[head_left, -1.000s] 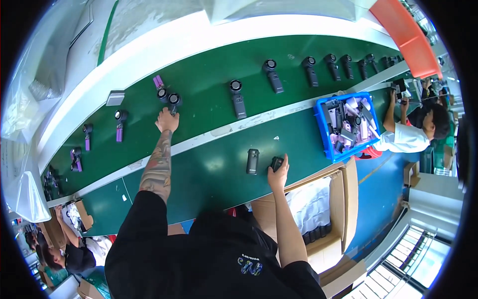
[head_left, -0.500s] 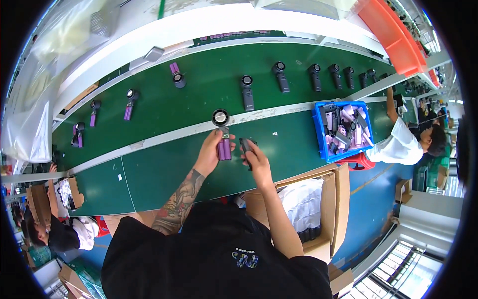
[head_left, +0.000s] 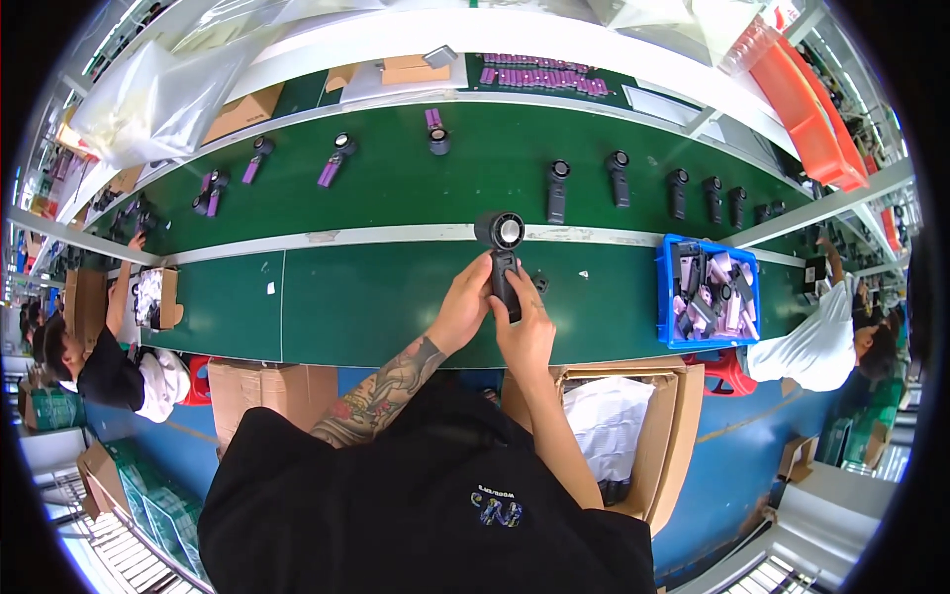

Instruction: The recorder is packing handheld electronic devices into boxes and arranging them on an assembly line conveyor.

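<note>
Left hand [head_left: 463, 309] and right hand [head_left: 524, 332] both grasp black handheld fan [head_left: 503, 259]; we hold head at 12 o'clock, seemingly for inspection.

Single head-worn fisheye view, steeply downward and close over the green conveyor belt [head_left: 376, 297], edges bowed.

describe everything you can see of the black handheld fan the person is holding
The fan is a small black device that looks like plastic: a round head with a pale, shiny centre on top of a straight dark handle. It is held roughly upright above the green belt, head pointing away from the person, near the belt's pale dividing strip. The left hand wraps the handle from the left and the right hand closes on its lower part from the right. Finer detail is too small to tell.
</note>
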A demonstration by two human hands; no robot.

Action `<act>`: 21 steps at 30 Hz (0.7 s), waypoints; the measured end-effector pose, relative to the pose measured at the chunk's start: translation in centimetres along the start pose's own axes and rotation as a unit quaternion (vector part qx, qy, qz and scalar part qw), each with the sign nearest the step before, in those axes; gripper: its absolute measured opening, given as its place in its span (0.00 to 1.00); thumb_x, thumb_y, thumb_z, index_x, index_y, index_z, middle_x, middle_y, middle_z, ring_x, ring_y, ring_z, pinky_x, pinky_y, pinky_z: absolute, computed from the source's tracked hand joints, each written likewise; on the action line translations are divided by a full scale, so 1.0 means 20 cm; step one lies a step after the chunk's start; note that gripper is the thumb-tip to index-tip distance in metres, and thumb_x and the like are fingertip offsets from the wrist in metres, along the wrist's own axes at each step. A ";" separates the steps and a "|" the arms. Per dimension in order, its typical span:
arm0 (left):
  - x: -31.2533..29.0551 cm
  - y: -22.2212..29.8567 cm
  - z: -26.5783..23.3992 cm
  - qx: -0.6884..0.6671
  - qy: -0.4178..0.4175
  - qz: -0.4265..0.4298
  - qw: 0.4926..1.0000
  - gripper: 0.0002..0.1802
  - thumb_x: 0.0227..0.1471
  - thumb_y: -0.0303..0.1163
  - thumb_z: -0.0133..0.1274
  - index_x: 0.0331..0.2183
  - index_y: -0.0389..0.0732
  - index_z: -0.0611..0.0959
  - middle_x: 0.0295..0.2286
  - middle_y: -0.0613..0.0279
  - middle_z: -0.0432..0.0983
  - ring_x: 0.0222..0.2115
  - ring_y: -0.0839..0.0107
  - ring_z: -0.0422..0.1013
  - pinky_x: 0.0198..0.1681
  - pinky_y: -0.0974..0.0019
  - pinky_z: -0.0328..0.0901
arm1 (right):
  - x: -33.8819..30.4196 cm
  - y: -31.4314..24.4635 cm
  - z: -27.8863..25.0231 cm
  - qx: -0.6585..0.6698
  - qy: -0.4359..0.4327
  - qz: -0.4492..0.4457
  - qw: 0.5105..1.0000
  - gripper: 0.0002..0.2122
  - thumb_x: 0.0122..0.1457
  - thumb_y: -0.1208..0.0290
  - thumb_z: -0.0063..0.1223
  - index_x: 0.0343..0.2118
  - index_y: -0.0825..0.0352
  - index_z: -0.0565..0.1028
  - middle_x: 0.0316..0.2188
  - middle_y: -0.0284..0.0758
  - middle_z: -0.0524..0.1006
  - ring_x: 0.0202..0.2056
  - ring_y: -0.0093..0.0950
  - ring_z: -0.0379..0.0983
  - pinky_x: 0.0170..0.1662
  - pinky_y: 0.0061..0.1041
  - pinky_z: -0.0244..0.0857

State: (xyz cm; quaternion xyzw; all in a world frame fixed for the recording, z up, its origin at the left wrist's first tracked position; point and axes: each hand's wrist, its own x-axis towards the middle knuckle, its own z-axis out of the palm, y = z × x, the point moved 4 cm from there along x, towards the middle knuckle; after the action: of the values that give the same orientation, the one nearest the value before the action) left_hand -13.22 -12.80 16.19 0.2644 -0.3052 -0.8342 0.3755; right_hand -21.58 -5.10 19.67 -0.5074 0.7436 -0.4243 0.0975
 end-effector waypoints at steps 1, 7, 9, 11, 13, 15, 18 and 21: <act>-0.02 0.01 0.00 -0.011 -0.002 0.003 1.000 0.18 0.65 0.34 0.44 0.53 0.35 0.72 0.45 0.58 0.76 0.43 0.75 0.71 0.47 0.71 0.65 | -0.01 -0.02 0.01 -0.017 0.000 -0.017 1.000 0.19 0.52 0.76 0.62 0.49 0.65 0.74 0.48 0.41 0.78 0.38 0.35 0.78 0.41 0.28 0.72; -0.09 0.03 -0.09 0.127 -0.018 0.024 0.991 0.19 0.64 0.27 0.43 0.56 0.35 0.68 0.48 0.54 0.74 0.46 0.71 0.72 0.48 0.70 0.67 | -0.05 -0.03 0.04 0.020 0.010 -0.078 0.997 0.21 0.51 0.76 0.62 0.50 0.66 0.74 0.50 0.40 0.77 0.39 0.39 0.78 0.42 0.29 0.72; -0.11 0.04 -0.08 0.143 -0.024 0.022 0.989 0.20 0.63 0.26 0.44 0.56 0.34 0.68 0.48 0.53 0.74 0.46 0.70 0.72 0.48 0.69 0.67 | -0.08 0.02 0.08 0.182 -0.003 0.070 0.981 0.22 0.50 0.76 0.61 0.51 0.66 0.73 0.49 0.42 0.77 0.39 0.40 0.78 0.42 0.30 0.72; -0.13 0.03 -0.07 0.158 -0.032 0.018 0.987 0.21 0.62 0.25 0.45 0.56 0.34 0.67 0.48 0.52 0.74 0.46 0.69 0.72 0.49 0.68 0.67 | -0.12 0.07 0.12 0.335 -0.013 0.216 0.917 0.23 0.50 0.75 0.61 0.52 0.67 0.73 0.49 0.44 0.77 0.39 0.42 0.79 0.42 0.31 0.72; -0.15 0.02 -0.09 0.173 -0.028 0.025 0.984 0.21 0.62 0.25 0.45 0.56 0.34 0.67 0.48 0.52 0.74 0.46 0.69 0.72 0.49 0.68 0.67 | -0.12 0.06 0.11 0.304 -0.046 0.222 0.925 0.23 0.50 0.76 0.60 0.53 0.68 0.72 0.48 0.44 0.77 0.39 0.40 0.78 0.41 0.30 0.72; -0.13 0.01 -0.10 0.202 -0.026 0.046 0.978 0.22 0.61 0.26 0.47 0.56 0.34 0.66 0.48 0.51 0.74 0.45 0.68 0.72 0.49 0.68 0.67 | -0.08 0.05 0.08 0.241 -0.109 0.227 0.937 0.24 0.52 0.77 0.58 0.54 0.68 0.71 0.46 0.44 0.78 0.38 0.36 0.78 0.41 0.27 0.71; -0.11 -0.01 -0.14 0.250 -0.042 0.058 0.966 0.23 0.61 0.27 0.48 0.56 0.34 0.66 0.47 0.51 0.74 0.45 0.67 0.73 0.48 0.68 0.67 | -0.05 0.02 0.06 0.160 -0.152 0.222 0.950 0.24 0.53 0.77 0.57 0.55 0.69 0.70 0.43 0.44 0.79 0.37 0.34 0.77 0.41 0.26 0.71; -0.07 -0.02 -0.17 0.338 -0.083 0.088 0.934 0.24 0.60 0.29 0.50 0.56 0.35 0.65 0.45 0.51 0.75 0.43 0.67 0.74 0.46 0.69 0.68 | -0.02 -0.01 0.07 0.007 -0.204 0.175 0.963 0.24 0.54 0.76 0.55 0.55 0.72 0.68 0.38 0.43 0.79 0.36 0.32 0.76 0.39 0.25 0.70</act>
State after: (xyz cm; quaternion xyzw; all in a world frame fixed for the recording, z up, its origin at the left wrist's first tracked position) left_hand -10.29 -12.62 13.96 0.2777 -0.6208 -0.6648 0.3092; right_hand -20.42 -5.41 18.91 -0.4447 0.7822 -0.2936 0.3229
